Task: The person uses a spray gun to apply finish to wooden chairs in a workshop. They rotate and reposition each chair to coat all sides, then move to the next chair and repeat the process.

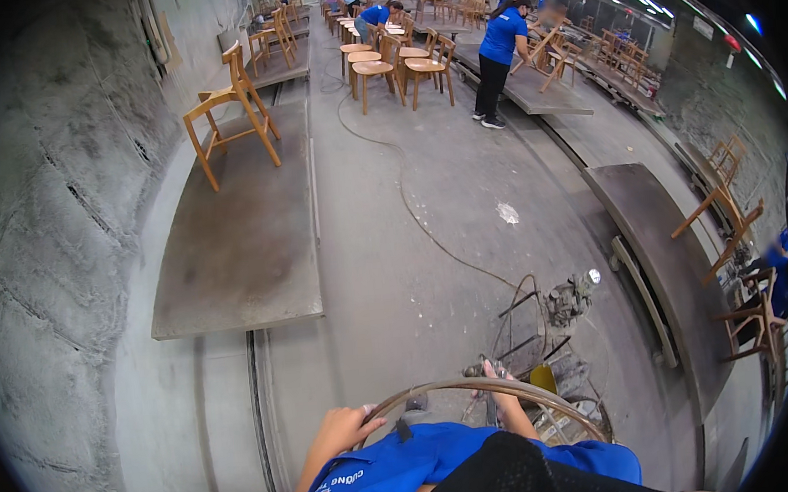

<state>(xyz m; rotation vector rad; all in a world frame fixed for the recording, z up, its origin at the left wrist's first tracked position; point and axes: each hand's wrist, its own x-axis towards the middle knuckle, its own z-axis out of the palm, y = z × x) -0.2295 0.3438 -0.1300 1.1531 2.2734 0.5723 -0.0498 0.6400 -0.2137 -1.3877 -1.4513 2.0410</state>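
Note:
My left hand [346, 428] is closed around brown hoses [440, 386], which arch across in front of my blue shirt toward the right. My right hand [507, 403] reaches forward just beyond the arch, its fingers wrapped round what looks like a metal spray gun [483, 370]. The hoses partly hide that wrist. Past my right hand, on the floor, stands a stained pump-like machine [569, 300] with thin hoses about it. A yellow piece [542, 379] shows beside the right hand, among dark metal parts.
A wooden chair frame [232, 120] stands on a long low platform [239, 257] at left. Another platform [660, 255] runs along the right. A hose [420, 221] trails over the floor. Farther off are several seated chairs [390, 63] and a person in blue [501, 46].

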